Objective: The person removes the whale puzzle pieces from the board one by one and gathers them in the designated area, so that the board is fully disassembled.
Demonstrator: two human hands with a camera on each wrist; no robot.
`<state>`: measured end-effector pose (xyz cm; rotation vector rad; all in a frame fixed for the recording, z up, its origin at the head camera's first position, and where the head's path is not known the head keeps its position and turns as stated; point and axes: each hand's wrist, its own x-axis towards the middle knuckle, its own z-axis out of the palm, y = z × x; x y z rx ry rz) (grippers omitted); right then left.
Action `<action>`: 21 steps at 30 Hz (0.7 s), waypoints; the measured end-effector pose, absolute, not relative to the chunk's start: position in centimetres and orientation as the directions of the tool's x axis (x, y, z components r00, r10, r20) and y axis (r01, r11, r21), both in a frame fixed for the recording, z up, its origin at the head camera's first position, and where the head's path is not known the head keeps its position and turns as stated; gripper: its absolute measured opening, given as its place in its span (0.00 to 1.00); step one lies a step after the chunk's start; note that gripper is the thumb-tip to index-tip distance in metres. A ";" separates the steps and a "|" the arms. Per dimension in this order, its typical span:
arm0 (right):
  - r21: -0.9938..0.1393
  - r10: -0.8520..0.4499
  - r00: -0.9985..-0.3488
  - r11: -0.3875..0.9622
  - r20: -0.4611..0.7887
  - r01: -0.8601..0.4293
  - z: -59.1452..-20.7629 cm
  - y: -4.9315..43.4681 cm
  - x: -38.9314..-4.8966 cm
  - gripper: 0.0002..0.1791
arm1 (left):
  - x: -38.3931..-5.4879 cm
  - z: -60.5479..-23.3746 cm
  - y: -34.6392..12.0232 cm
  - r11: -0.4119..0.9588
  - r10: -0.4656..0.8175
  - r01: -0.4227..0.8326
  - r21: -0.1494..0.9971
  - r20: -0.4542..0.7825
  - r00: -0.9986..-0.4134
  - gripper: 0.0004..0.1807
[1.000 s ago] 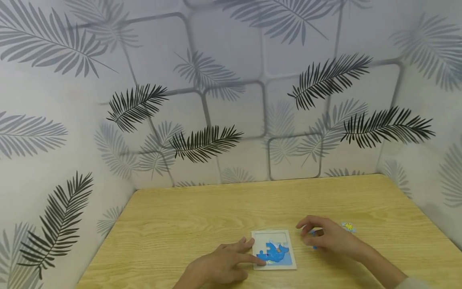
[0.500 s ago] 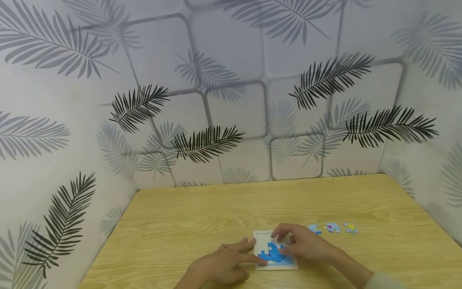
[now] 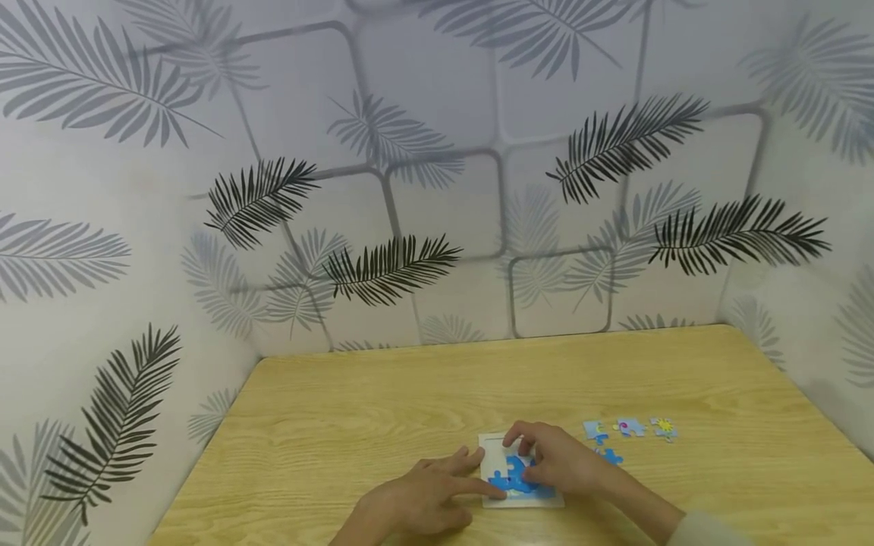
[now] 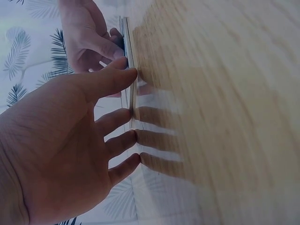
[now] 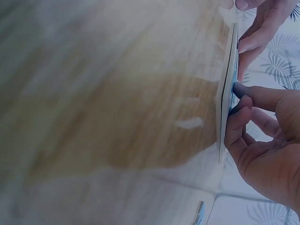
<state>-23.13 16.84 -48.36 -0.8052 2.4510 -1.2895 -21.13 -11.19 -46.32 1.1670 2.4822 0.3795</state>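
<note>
A small jigsaw board [image 3: 493, 455] with a pale frame lies on the table, with a blue animal picture partly assembled on it. My left hand [image 3: 432, 494] rests at its left side, index finger stretched across the lower-left corner and thumb at the left edge. Over the right half bends my right hand [image 3: 561, 459], its thumb and curled fingertips touching the blue picture and hiding part of it. In the right wrist view the thumb and a fingertip of the right hand [image 5: 276, 136] meet close together at the board's face; whether a piece is between them is hidden.
Right of the board, several loose jigsaw pieces lie on the wooden table [image 3: 382, 402]: a blue piece [image 3: 609, 456], a pale blue piece [image 3: 595, 431], one with a purple swirl [image 3: 630, 427] and a sun piece [image 3: 664, 428]. A leaf-patterned wall [image 3: 451, 189] stands behind.
My right hand has moved left from beside the loose pieces onto the board, uncovering those pieces, then shifted slightly further left. The left hand has stayed on the board's lower-left corner.
</note>
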 end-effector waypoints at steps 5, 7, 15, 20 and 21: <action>-0.811 -0.567 -0.823 0.469 0.027 -0.350 -48.3 16.7 -22.8 0.19 | -21.1 -46.3 -11.1 0.621 0.780 0.693 0.366 -0.210 -0.589 0.28; -0.805 -0.563 -0.825 0.473 0.036 -0.358 -48.2 16.7 -22.7 0.18 | -21.1 -46.3 -11.0 0.620 0.782 0.697 0.361 -0.209 -0.587 0.28; -0.805 -0.578 -0.813 0.447 0.072 -0.389 -48.2 16.9 -22.9 0.15 | -21.1 -46.0 -10.9 0.633 0.771 0.676 0.377 -0.226 -0.596 0.27; -0.822 -0.591 -0.800 0.404 0.102 -0.403 -48.4 17.2 -23.0 0.12 | -21.0 -46.0 -10.9 0.644 0.761 0.659 0.389 -0.239 -0.603 0.27; -0.822 -0.589 -0.800 0.397 0.113 -0.408 -48.4 17.3 -23.0 0.11 | -21.0 -46.1 -10.8 0.644 0.761 0.658 0.389 -0.240 -0.603 0.27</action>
